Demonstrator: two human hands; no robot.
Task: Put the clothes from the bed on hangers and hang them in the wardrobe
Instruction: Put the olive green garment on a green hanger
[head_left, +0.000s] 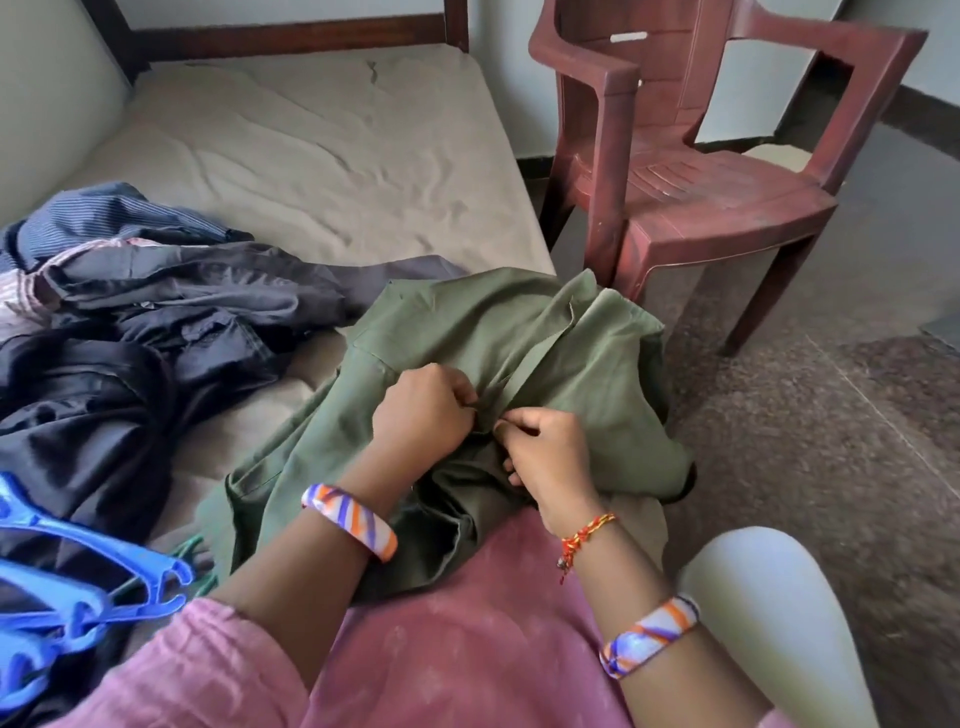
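Note:
An olive green shirt lies spread over the near right corner of the bed, partly draped over the edge. My left hand pinches the shirt's front placket from the left. My right hand pinches the same strip of cloth just to the right, the fingertips of both hands almost touching. A heap of dark and striped clothes lies on the bed's left side. Blue plastic hangers are piled at the near left, with a green hanger partly under the shirt. No wardrobe is in view.
A maroon plastic chair stands on the speckled stone floor just right of the bed. The bed's wooden frame runs along the far wall. My pink garment fills the bottom of the view.

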